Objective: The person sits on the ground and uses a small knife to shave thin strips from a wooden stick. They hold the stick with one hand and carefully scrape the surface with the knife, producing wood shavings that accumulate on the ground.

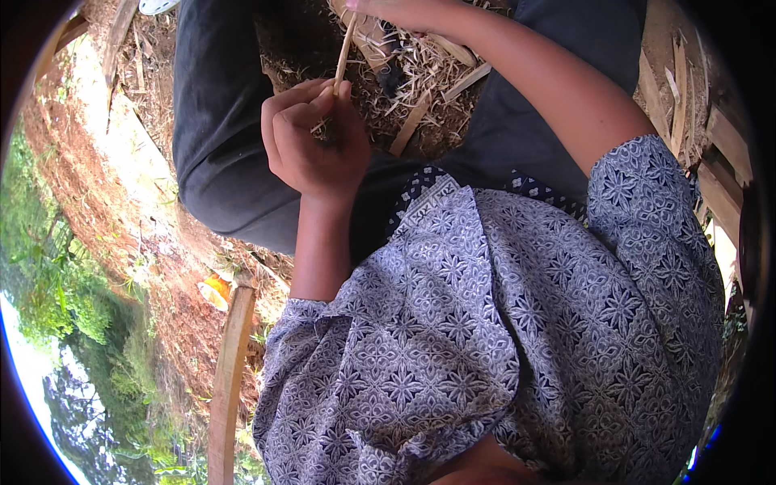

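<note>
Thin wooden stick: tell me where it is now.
In the head view, the thin wooden stick is near the top, left of centre, reaching from the left hand to the right hand.

So the left hand (317,141) is curled up around the near end of the thin stick (345,52), fingers (293,113) folded in and tips pinched on it. Left wrist (327,198) looks pretty straight, with the bare forearm (322,255) running up to the stick from the body side. Right hand (408,11) is at the stick's far end, partly cut off, so can't really tell its grip. Right forearm (537,77) slants in from the stick's right, elbow bent and way out to that side.
</note>
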Motion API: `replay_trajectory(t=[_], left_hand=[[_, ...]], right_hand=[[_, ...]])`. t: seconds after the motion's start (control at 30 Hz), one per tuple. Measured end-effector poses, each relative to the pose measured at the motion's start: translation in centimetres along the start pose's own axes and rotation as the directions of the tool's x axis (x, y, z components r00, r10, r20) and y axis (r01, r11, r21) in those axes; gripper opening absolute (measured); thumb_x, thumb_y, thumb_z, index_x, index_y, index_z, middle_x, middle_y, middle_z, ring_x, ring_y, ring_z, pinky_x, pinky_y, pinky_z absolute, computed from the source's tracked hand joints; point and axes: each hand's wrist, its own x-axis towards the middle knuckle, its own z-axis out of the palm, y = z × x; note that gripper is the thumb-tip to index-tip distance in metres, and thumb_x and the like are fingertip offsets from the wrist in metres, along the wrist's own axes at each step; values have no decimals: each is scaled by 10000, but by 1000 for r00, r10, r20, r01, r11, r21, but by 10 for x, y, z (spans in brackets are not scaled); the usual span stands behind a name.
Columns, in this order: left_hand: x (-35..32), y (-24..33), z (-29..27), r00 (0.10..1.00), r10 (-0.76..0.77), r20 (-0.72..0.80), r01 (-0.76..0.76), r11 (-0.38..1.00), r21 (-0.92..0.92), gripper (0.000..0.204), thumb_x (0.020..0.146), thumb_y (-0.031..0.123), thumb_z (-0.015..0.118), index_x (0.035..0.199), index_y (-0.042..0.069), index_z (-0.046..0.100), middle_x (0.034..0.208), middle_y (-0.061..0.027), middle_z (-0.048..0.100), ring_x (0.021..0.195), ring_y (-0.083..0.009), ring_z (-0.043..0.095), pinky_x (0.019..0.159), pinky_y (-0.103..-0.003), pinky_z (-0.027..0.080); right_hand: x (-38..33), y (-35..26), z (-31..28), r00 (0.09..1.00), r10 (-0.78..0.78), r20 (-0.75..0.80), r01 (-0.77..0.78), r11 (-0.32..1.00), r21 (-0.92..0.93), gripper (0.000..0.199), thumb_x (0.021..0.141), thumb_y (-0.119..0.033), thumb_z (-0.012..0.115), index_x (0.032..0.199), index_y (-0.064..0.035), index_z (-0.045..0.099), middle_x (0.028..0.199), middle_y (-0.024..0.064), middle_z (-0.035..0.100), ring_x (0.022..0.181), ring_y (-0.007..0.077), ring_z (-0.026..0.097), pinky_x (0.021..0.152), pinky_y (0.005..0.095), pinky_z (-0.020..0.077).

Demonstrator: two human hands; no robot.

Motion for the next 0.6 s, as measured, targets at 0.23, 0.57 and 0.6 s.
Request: replay_trajectory(t=[0.23,0.57,0.6], left_hand=[[-7,-14,0,969,-216,-118,190,960,-204,254,850,2,809,883,63,565,878,-107,675,773,-231,694,650,-312,573],[1,5,1,996,43,72,-45,999,22,245,873,19,807,885,46,564,895,-96,664,806,-202,697,635,-286,587],[2,9,1,994,60,90,-62,998,16,246,868,18,811,889,50,568,893,-96,670,802,-208,697,629,-290,584]], right_hand=[[-33,-7,14,963,-128,238,9,895,446,435,1060,-347,542,1301,12,501,1146,203,683,972,338,703,802,463,524],[-109,-32,-15,922,-387,15,384,919,86,254,1053,-312,575,1089,-65,618,740,100,622,642,233,611,629,393,459],[-105,-28,-16,921,-388,33,385,921,67,264,1054,-322,575,1092,-64,618,744,102,624,641,235,610,629,394,459]])
